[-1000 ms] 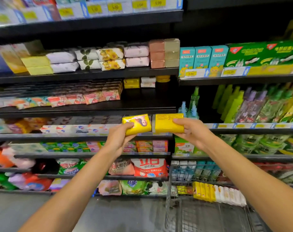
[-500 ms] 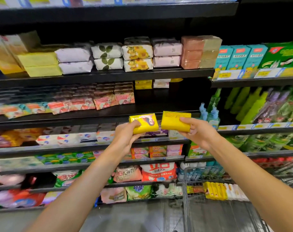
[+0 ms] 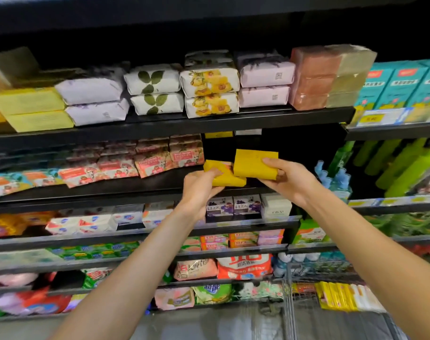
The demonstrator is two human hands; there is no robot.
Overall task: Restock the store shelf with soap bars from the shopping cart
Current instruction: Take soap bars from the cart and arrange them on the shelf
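Both hands have risen from below the black metal store shelf (image 3: 145, 190) edge to its empty gap; wire shopping cart (image 3: 289, 303) sits lower right with more yellow bars. Left hand (image 3: 199, 187) grips one yellow wrapped soap bar (image 3: 227, 179), right hand (image 3: 291, 179) pinches another yellow wrapped soap bar (image 3: 253, 164), bars touching. Risk: overlapping bars jam or slip at the lip. Purple boxes (image 3: 219, 208) below read LUX; other print blurred.

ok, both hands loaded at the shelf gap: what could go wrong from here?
1. The two yellow soap bars, left and right, overlap; placing one may knock the other.
2. The left hand pinches only its bar's near edge, so it might slip.
3. The pink packets lean beside the gap and could get nudged.
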